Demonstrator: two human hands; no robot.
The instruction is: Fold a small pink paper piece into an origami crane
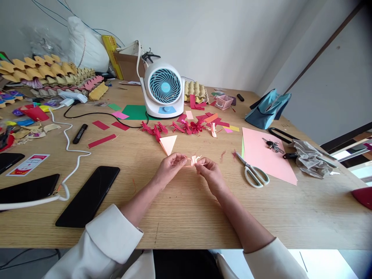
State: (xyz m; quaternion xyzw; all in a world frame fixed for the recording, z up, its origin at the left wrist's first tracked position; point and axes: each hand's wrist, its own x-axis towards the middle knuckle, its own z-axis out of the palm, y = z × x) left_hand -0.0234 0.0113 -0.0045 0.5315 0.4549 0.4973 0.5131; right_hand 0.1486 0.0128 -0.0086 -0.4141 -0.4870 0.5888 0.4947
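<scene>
Between my hands is a small pale-pink paper piece with cut, curling strips, held just above the table. My left hand pinches its left side between thumb and fingers. The right side is pinched by my right hand. Just beyond my left hand lies a pale-pink paper triangle. A row of crimson fringed paper pieces lies farther back, with another pale-pink fringed piece at its right end. White-handled scissors rest to the right of my right hand, blades pointing away from me.
A white and blue fan stands at the back. Pink paper sheets with keys on top lie at right, near a blue bag. Black phones, a marker and a white cable occupy the left. Egg cartons are stacked behind.
</scene>
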